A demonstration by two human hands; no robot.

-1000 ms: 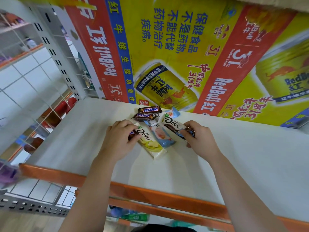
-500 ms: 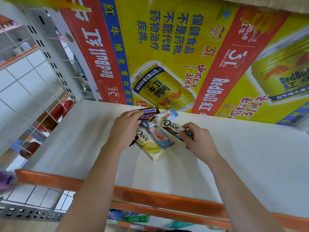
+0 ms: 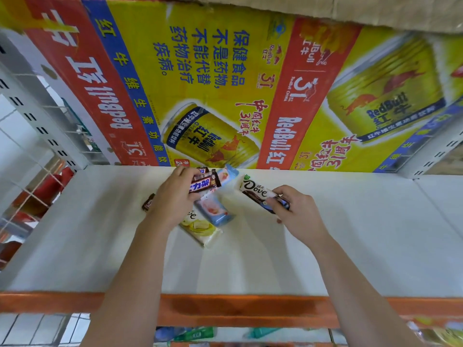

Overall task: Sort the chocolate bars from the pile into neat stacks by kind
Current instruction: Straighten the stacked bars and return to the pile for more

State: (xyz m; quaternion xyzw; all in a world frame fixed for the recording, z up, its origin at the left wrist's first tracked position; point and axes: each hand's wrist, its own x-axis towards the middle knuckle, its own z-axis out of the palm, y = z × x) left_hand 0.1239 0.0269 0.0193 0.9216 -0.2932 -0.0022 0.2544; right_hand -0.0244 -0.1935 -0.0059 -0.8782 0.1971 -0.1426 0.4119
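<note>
On the white shelf (image 3: pixel 350 234) my left hand (image 3: pixel 172 199) grips a brown Snickers bar (image 3: pixel 204 184) lifted over the pile; a dark wrapper end (image 3: pixel 148 202) pokes out at the hand's left side. Another Snickers bar (image 3: pixel 202 170) lies behind it by the back wall. My right hand (image 3: pixel 293 211) pinches the lower end of a white-and-brown Dove bar (image 3: pixel 255 192), held apart to the right of the pile. A pale yellow Dove bar (image 3: pixel 200 227) and a light blue bar (image 3: pixel 215 210) lie flat between my hands, partly under the left hand.
A Red Bull carton wall (image 3: pixel 225 83) closes the back of the shelf. An orange rail (image 3: pixel 238 310) runs along the front edge. A grey perforated upright (image 3: pixel 37 116) and wire grid stand at the left. Bare shelf surface stretches to the right and front.
My left hand has reached back into the pile and lifted a Snickers bar. My right hand has drawn the Dove bar to the right, away from the pile.
</note>
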